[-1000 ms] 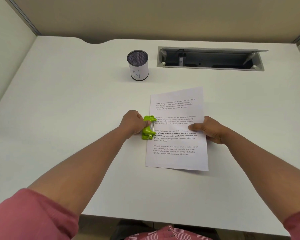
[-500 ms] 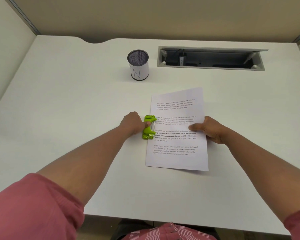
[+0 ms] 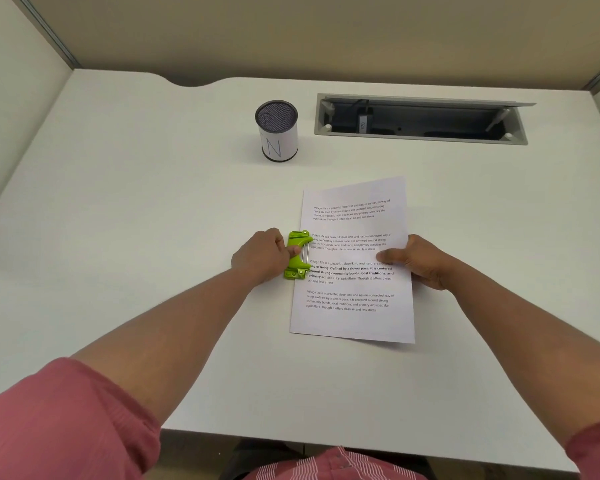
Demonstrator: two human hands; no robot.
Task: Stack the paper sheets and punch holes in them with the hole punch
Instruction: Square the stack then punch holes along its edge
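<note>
A stack of printed paper sheets lies flat on the white desk, right of centre. A lime-green hole punch sits over the middle of the stack's left edge. My left hand is closed on the punch from its left side, thumb on top of the green lever. My right hand grips the stack's right edge, with the thumb on top of the sheets and the fingers mostly curled past the edge.
A mesh pen cup wrapped in white paper marked "N" stands behind the sheets. An open cable tray slot is cut into the desk at the back right. Partition walls enclose the desk on three sides.
Both hands, the punch and the sheets stay in the same place. Only my left upper arm and sleeve have come further into view.
</note>
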